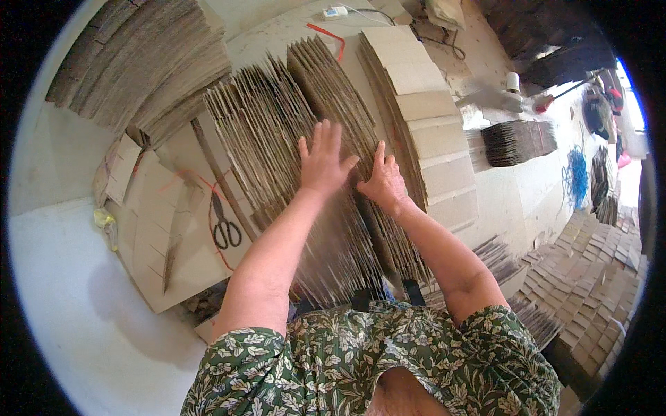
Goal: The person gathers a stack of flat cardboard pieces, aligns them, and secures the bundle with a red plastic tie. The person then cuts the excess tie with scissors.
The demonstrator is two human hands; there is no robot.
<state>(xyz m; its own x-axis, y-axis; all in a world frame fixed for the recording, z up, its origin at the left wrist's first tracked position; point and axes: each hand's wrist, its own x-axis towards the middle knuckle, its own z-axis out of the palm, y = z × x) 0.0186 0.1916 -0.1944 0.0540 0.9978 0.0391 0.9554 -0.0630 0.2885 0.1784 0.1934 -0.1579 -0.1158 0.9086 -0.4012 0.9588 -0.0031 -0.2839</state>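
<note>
A broad row of upright brown cardboard pieces (257, 132) is covered in part by the left grip (322, 156), which is seen with fingers spread and thumb held out; its outline is blurred, and whether it is pressed down cannot be told. Just right of it, a narrower row of cardboard (329, 80) is spanned by the right grip (380, 177), thumb and fingers set apart; whether the row is pinched cannot be told. The near parts of both rows are partly hidden by the forearms. Close to the right grip, on its right, a longer row of paler cardboard (431, 128) is found, so that side is crowded. Farther right, a dark cardboard bundle (520, 142) and a blue cord tangle (576, 177) are seen. To the left of the left grip and nearer the body, black-handled scissors (226, 232) are laid beside a thin dark bar (208, 149). Beyond both grips, a red strip (331, 38) and a white plug box (335, 12) are left on the bench (260, 41); beyond the left one, to its left, a tall cardboard stack (139, 62) is piled.
</note>
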